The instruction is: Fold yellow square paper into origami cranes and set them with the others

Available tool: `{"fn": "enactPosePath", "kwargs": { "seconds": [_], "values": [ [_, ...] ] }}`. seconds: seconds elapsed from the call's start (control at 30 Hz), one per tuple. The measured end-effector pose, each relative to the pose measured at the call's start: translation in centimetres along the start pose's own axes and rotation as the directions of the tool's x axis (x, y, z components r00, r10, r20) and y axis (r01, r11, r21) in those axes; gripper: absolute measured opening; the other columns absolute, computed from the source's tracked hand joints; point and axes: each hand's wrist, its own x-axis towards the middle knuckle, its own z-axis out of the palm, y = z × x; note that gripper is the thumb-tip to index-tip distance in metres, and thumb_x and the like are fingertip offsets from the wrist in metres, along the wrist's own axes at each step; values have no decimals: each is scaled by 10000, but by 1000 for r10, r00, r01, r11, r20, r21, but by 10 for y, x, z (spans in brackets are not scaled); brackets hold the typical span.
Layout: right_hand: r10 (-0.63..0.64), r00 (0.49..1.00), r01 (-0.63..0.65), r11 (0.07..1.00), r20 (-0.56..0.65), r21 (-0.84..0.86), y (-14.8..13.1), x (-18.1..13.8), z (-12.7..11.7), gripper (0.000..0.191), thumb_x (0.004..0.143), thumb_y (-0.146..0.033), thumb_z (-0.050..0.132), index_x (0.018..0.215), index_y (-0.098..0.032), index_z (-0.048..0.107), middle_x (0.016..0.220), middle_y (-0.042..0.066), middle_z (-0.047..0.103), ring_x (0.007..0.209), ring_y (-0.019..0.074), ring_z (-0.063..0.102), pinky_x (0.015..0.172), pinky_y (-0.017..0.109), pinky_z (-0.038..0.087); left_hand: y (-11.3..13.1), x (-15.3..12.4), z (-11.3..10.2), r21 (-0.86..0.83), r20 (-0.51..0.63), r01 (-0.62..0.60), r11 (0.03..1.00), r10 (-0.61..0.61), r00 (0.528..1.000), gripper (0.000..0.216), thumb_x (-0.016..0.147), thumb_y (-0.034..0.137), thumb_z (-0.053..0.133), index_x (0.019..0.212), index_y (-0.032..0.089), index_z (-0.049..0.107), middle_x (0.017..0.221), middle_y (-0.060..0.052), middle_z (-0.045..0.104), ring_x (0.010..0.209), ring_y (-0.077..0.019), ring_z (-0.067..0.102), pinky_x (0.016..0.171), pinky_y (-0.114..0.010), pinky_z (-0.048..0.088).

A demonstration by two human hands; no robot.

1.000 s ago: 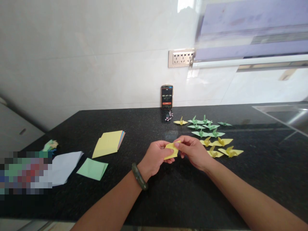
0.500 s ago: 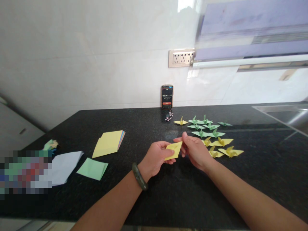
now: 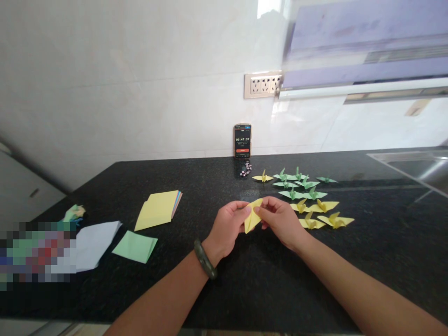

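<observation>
Between my hands is a piece of folded yellow paper (image 3: 252, 218), held above the dark countertop with a pointed corner toward me. My left hand (image 3: 229, 226) pinches its left side, thumb on top; a dark green bangle circles that wrist. My right hand (image 3: 282, 218) grips the right side with thumb and fingers closed on the paper. Just beyond and right of my right hand lie several yellow paper cranes (image 3: 336, 221). Several green paper cranes (image 3: 303, 184) sit behind them, and a lone yellow crane (image 3: 263, 178) rests farther left.
Yellow paper sheets in a stack (image 3: 157, 209), a folded green sheet (image 3: 136, 247) and white paper (image 3: 96, 245) lie on the left. A phone (image 3: 242, 141) leans on the wall behind a beaded string (image 3: 246, 169). A sink (image 3: 420, 170) is set in at right.
The yellow paper has been turned from lying flat to a narrower, upright angle. My right hand has come in from beside it and now grips its right side.
</observation>
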Motion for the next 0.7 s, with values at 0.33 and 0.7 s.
{"fn": "enactPosePath", "kwargs": {
  "seconds": [0.33, 0.7],
  "values": [
    [-206, 978, 201, 972, -33, -119, 4, 0, -1, 203, 718, -292, 589, 870, -158, 589, 651, -4, 557, 545, 108, 482, 478, 227, 429, 1, 2, -2, -206, 81, 211, 956, -198, 977, 155, 848, 191, 481, 845, 90, 598, 730, -57, 624, 585, -95, 593, 539, -203, 503],
    [-107, 994, 103, 987, -31, -121, 5, 0, 1, 149, 675, -269, 600, 775, -163, 569, 550, -38, 521, 469, 93, 455, 426, 215, 388, -6, 2, -1, -162, 61, 201, 966, -194, 979, 91, 795, 149, 553, 776, 84, 614, 691, -51, 619, 581, -97, 593, 546, -203, 505]
  ]
}}
